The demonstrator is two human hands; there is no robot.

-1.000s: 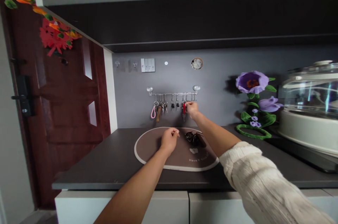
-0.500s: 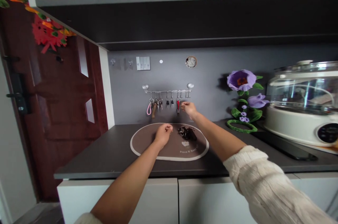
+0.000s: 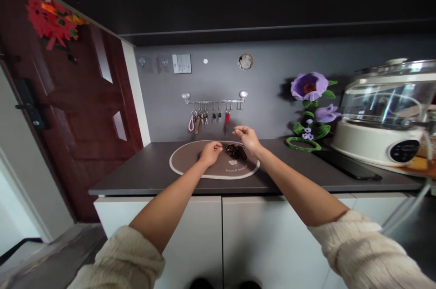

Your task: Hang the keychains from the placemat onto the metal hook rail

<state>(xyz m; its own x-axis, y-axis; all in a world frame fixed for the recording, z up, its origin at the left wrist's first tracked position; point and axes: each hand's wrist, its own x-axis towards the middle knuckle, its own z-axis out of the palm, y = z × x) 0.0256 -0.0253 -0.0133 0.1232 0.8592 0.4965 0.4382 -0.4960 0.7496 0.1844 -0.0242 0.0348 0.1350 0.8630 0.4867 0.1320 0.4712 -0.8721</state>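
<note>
My left hand [image 3: 211,153] rests low over the brown oval mat [image 3: 185,162], its fingers curled together and nothing showing in them. Just right of it on the mat lies a dark bunch of keys [image 3: 236,151]. Above that bunch is my right hand [image 3: 248,138], thumb and fingertips pinched, with nothing visible between them. It is apart from the hook rack [image 3: 214,101] on the wall. From the rack hang a red key fob [image 3: 227,119], a pink loop [image 3: 191,123], a brown strap [image 3: 197,125] and several small keys [image 3: 205,118].
A dark shelf [image 3: 204,7] overhangs the counter [image 3: 136,166]. To the right stand purple craft flowers [image 3: 309,87], a black phone-like slab [image 3: 347,165] and a white-based appliance with a clear top [image 3: 364,139]. A reddish-brown door [image 3: 85,144] is at the left.
My right hand has drawn back and down from the red fob, which stays on the rack. My left hand keeps its place over the mat. The view has tilted down.
</note>
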